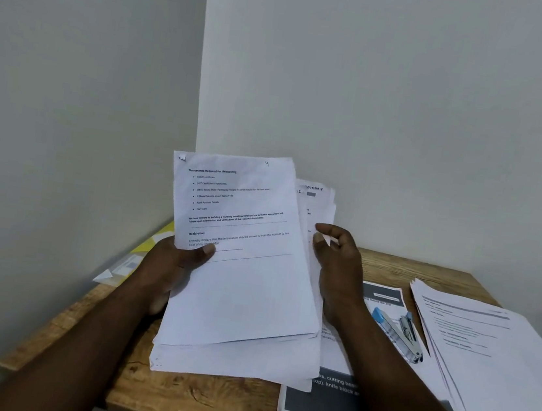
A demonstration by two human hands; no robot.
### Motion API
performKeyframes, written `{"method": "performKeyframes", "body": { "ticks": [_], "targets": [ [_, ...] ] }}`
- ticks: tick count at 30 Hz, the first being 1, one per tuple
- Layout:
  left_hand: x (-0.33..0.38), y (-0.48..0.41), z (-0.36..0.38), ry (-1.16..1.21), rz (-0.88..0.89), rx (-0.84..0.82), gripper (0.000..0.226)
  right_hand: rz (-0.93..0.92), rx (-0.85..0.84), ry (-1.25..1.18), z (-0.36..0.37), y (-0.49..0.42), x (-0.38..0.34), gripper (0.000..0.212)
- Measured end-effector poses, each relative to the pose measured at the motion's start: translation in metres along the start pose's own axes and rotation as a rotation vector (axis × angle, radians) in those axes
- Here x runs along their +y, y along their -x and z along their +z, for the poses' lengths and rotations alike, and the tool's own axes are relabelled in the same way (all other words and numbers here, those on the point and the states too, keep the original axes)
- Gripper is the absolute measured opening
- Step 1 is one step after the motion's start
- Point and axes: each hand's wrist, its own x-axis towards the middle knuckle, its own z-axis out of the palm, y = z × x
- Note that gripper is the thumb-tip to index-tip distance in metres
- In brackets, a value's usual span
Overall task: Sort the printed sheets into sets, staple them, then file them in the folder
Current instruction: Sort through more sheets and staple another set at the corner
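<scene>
Wooden tabletop (205, 398) set in a corner of plain white walls. A stack of printed sheets (242, 287) is held tilted above the tabletop's middle. The top sheet is white, headed "Documents Required for Onboarding", with a bullet list and a handwritten 4 at its top right corner. The left hand (169, 268) grips the stack's left edge, thumb on the front. The right hand (337, 268) pinches the rear sheets' right edge. A yellow folder (152, 242) lies at the far left edge. A blue stapler (397, 333) rests on papers toward the right edge.

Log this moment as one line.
step: sorting | left hand: grips paper stack | right hand: pinches its right edge | stapler: untouched, right of stack
</scene>
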Motion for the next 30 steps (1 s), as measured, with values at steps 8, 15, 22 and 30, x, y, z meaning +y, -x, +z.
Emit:
{"method": "performKeyframes", "body": {
  "ticks": [8,15,22,30],
  "targets": [
    [-0.0001,0.0014,-0.0023,-0.027,-0.018,0.03,0.04,-0.056,0.047,-0.034,-0.0057,0.0027,-0.0025,0.038],
    [0.0001,0.0019,-0.0025,-0.042,-0.008,0.041,0.037,-0.03,0.009,-0.079,-0.0066,0.0045,-0.0035,0.035],
    [-0.0004,0.0016,-0.0033,-0.052,-0.021,0.036,0.04,-0.039,0.091,0.08,-0.006,0.0024,-0.0005,0.02],
    [-0.0039,-0.0037,-0.0046,-0.079,-0.027,0.082,0.033,-0.054,0.375,0.159,-0.0056,-0.0007,-0.0038,0.015]
  ]
}}
